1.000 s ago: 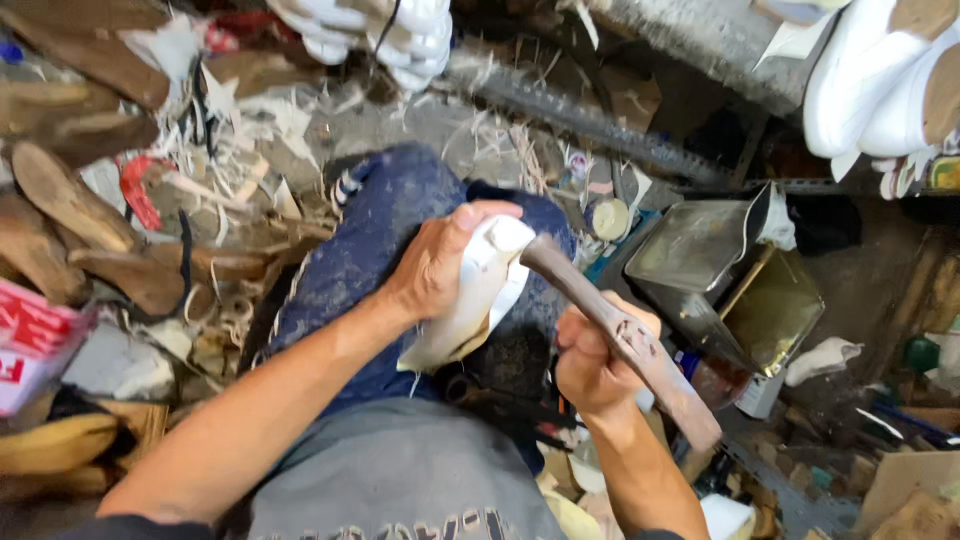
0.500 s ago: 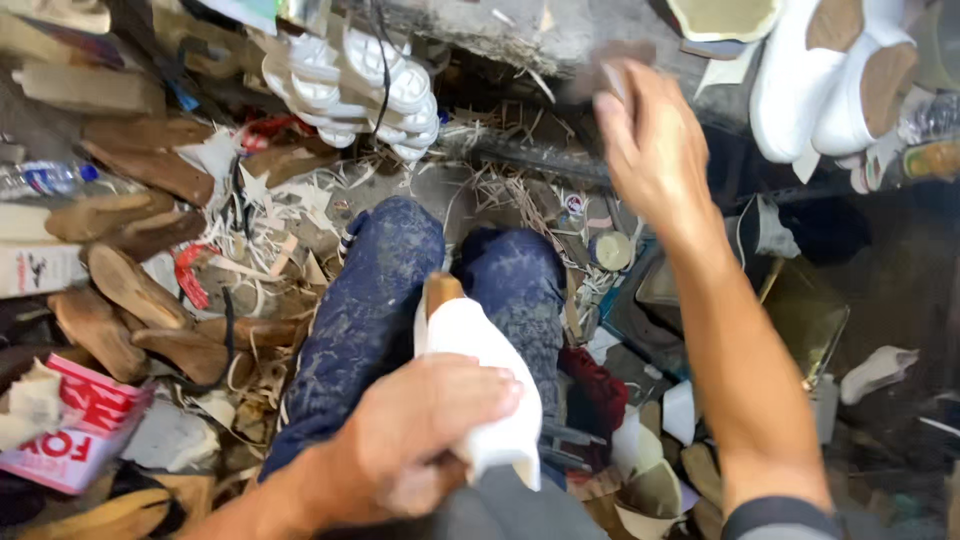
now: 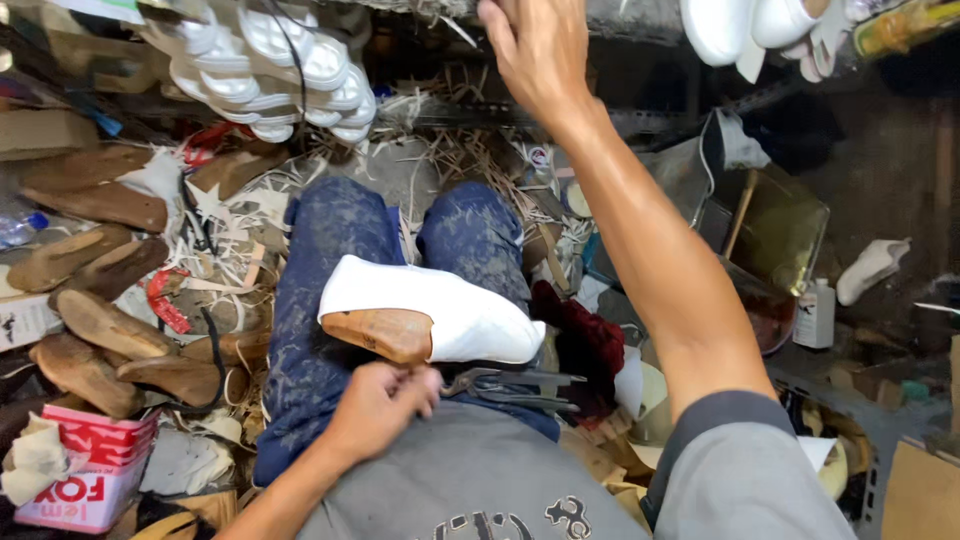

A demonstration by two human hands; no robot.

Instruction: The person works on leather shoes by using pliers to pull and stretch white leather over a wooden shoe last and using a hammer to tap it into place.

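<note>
A wooden shoe last (image 3: 378, 332) covered by a white upper (image 3: 450, 310) lies across my lap on blue jeans (image 3: 330, 300). My left hand (image 3: 378, 405) pinches the last's bare wooden heel end from below. My right hand (image 3: 535, 55) is raised far up towards a ledge at the top of the view, back of the hand showing. Its fingertips run off the edge, so I cannot see whether it holds anything. Dark pliers (image 3: 510, 385) rest on my lap just right of the left hand.
Several bare wooden lasts (image 3: 100, 330) lie on the floor at left among leather scraps. A stack of white soles (image 3: 270, 70) hangs at top left. A pink box (image 3: 85, 470) sits bottom left; an open metal tin (image 3: 780, 230) and white bottle (image 3: 815, 315) stand right.
My right hand, which gripped a long curved tool against the shoe, has lifted away to the top of the view. The shoe now lies flat on my lap, left hand at its heel.
</note>
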